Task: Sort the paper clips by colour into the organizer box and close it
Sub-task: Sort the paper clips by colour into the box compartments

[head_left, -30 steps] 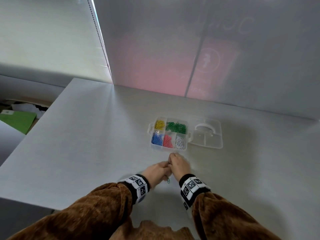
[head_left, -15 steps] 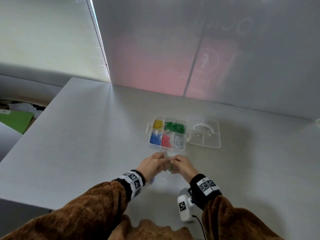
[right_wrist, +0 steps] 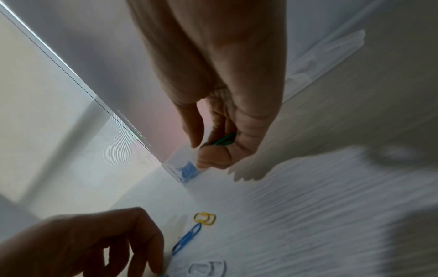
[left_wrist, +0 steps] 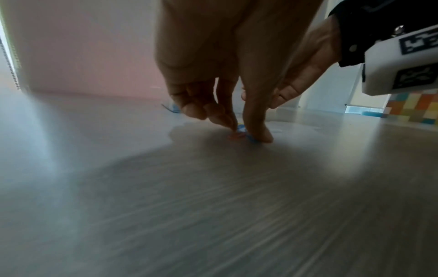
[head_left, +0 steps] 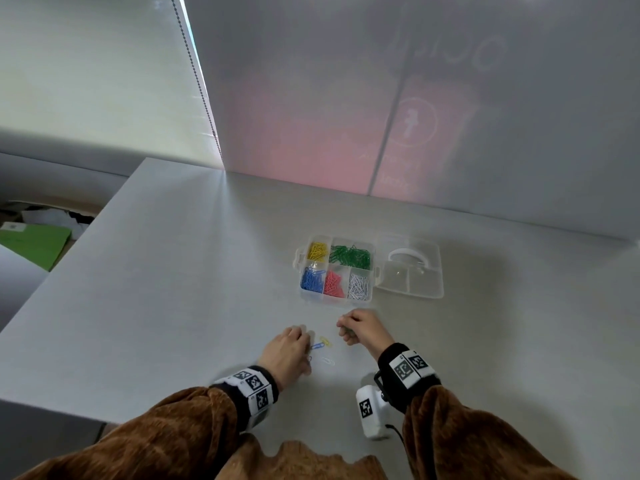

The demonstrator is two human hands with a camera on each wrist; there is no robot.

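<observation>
The clear organizer box [head_left: 304, 289] lies open, with yellow, green, blue, red and white clips in separate compartments. Its lid [head_left: 408, 268] lies flat to the right. My right hand [head_left: 344, 332] hovers just in front of the box and pinches a green paper clip [right_wrist: 225, 139]. My left hand [head_left: 307, 353] is down on the table, thumb and forefinger closing on a blue clip [left_wrist: 250, 138] beside a red one [left_wrist: 234, 135]. Loose on the table between the hands lie a yellow clip [right_wrist: 205, 218], another blue clip [right_wrist: 187, 238] and a white clip [right_wrist: 206, 269].
The grey table [head_left: 173, 289] runs back to a frosted wall panel [head_left: 381, 98]. Its left edge drops off toward a green sheet [head_left: 34, 242] lower down. A blind's bead chain [head_left: 197, 81] hangs at the back left.
The hands, joined a moment ago, have parted. The right one moved right with the green clip; the left one dropped to the loose clips, which now show.
</observation>
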